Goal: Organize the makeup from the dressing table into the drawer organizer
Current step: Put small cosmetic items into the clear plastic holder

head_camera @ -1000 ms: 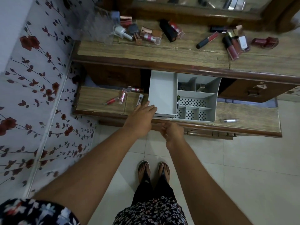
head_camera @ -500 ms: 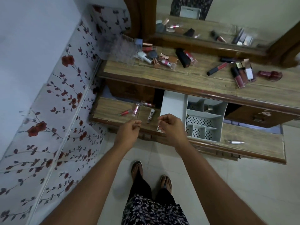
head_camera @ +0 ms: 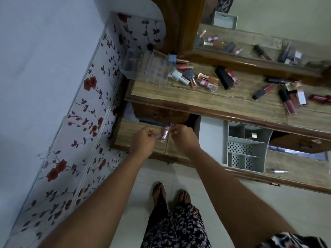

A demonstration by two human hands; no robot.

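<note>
Both hands meet over the lower shelf (head_camera: 136,129), left of the grey drawer organizer (head_camera: 246,149). A small pink lip gloss tube (head_camera: 163,134) sits between them, at three o'clock from the left hand (head_camera: 143,138), whose curled fingers pinch its lower end. The right hand (head_camera: 182,136), at three o'clock from the tube, has its fingers curled, pinching the tube's top.

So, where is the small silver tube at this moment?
In the head view the silver tube lies low on the right, on the wooden lower shelf, just right of the grey organizer, far from both hands.
</note>
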